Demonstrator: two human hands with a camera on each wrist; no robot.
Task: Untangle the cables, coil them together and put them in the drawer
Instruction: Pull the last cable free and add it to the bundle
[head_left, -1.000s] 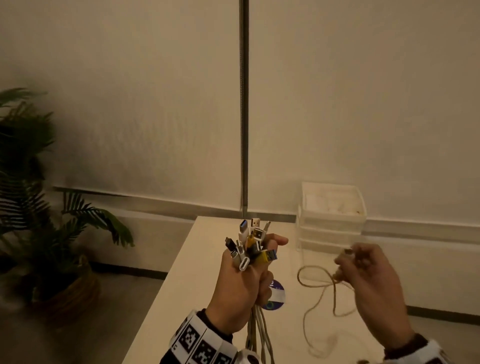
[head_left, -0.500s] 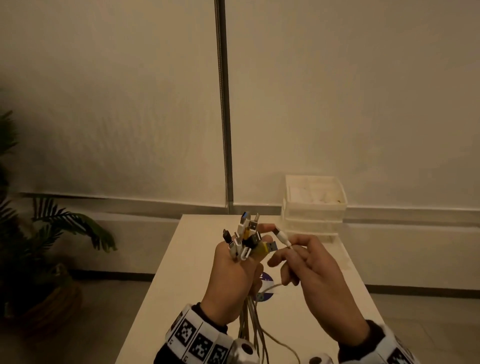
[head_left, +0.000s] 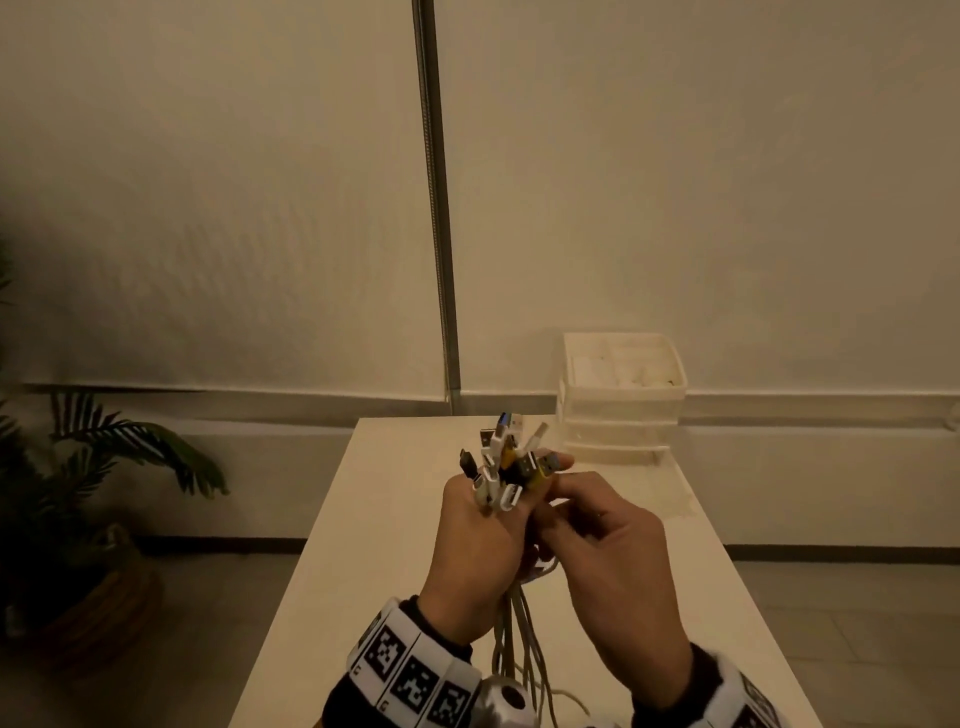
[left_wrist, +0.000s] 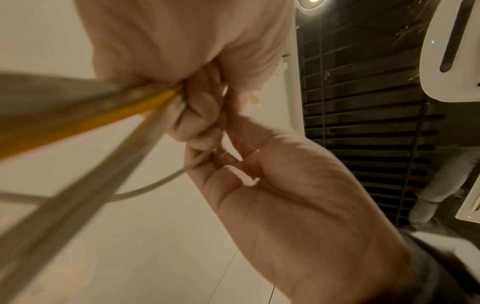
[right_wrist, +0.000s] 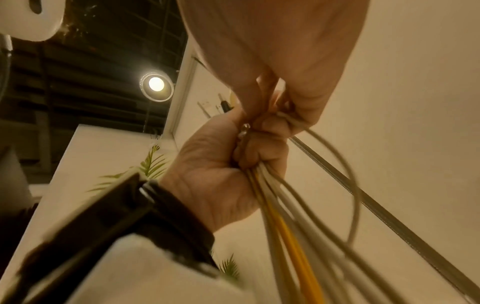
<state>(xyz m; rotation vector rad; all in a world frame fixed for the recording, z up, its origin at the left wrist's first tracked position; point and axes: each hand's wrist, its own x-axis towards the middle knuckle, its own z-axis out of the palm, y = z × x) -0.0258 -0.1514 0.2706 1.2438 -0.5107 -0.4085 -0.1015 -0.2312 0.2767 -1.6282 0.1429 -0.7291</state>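
Observation:
My left hand (head_left: 511, 512) grips a bundle of cables (head_left: 511, 639) upright above the white table (head_left: 374, 571). Their connector ends (head_left: 506, 460) fan out above the fist; one cable is yellow (right_wrist: 291, 242), the others pale. My right hand (head_left: 553, 506) is pressed against the bundle from the right and pinches a thin white cable (left_wrist: 166, 180) beside the left fingers. That cable loops down below both hands (right_wrist: 354, 185). The white stacked drawer unit (head_left: 623, 400) stands at the table's far right, its top tray open.
A potted palm (head_left: 104, 467) stands on the floor to the left of the table. A wall with a vertical metal strip (head_left: 436, 208) runs behind the table. The cables' lower ends hang below my wrists, out of view.
My right hand brought the loose white cable's end from the right over to the bundle and now presses against my left hand. The left hand kept its grip.

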